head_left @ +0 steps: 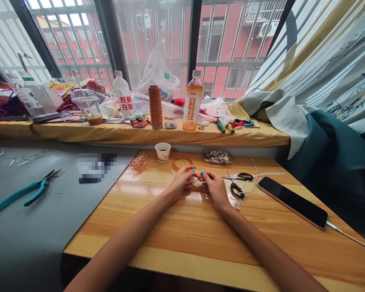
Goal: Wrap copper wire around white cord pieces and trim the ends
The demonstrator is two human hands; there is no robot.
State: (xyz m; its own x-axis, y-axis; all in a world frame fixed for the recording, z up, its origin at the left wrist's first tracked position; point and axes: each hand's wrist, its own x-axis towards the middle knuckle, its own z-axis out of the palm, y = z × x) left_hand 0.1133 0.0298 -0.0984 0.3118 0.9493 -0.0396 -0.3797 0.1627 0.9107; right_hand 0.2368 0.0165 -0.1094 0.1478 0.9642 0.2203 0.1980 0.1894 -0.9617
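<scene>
My left hand [183, 181] and my right hand [212, 182] meet above the wooden table [170, 231], with blue-painted nails almost touching. Both are closed in a pinch on a small pale and copper-coloured piece [200, 181], mostly covered by the fingers; its kind I cannot make out. Just behind my left hand lies a coil of copper-coloured wire [182, 159]. Black-handled scissors [236, 186] rest open to the right of my right hand, with a white cord [254, 178] across them. A clear tray of small pieces [218, 156] stands behind my right hand.
A paper cup with dark liquid [163, 153] and a heap of cut wire [140, 164] are at the back left. The phone [292, 200] lies charging at right. Teal pliers [30, 190] lie on the grey table. Bottles and a spool of cord [155, 107] line the sill.
</scene>
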